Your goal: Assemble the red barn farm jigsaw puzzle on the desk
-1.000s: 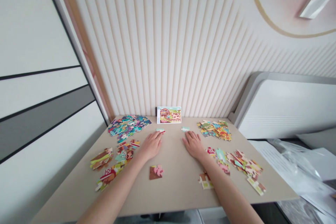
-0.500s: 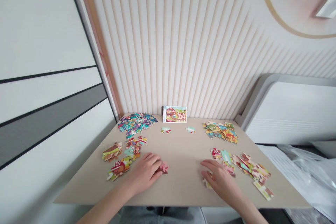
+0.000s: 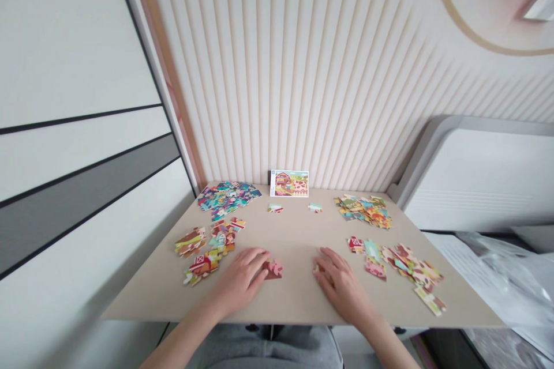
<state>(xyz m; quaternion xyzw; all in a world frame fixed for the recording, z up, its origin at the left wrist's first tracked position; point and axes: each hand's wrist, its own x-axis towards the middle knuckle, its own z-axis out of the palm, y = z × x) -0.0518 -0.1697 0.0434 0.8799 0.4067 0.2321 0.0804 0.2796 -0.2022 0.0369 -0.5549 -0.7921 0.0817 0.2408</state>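
Observation:
My left hand [image 3: 243,278] rests on the table with its fingers closed over the left side of a pink pig puzzle piece [image 3: 274,268]. Under the curled fingers of my right hand [image 3: 340,283] lies another puzzle piece [image 3: 317,268], mostly covered, so its picture is hard to make out. A stretch of table separates the two pieces. Beyond my hands, two sky-coloured puzzle pieces lie apart, one on the left [image 3: 275,208] and one on the right [image 3: 315,207]. Behind them a farm picture card [image 3: 289,183] leans upright.
On the left are a purple-blue puzzle pile [image 3: 228,198] and farm pieces [image 3: 203,265]. An orange-green pile [image 3: 364,211] sits at the back right, cow-patterned pieces [image 3: 415,268] nearer. Pink pieces [image 3: 375,268] lie beside my right hand. A ribbed wall [image 3: 277,69] bounds the table [image 3: 298,305].
My right hand has slid left towards the middle, taking its puzzle piece along and uncovering the pink pieces on its right. My left hand stays at the pig piece. The view has shifted slightly.

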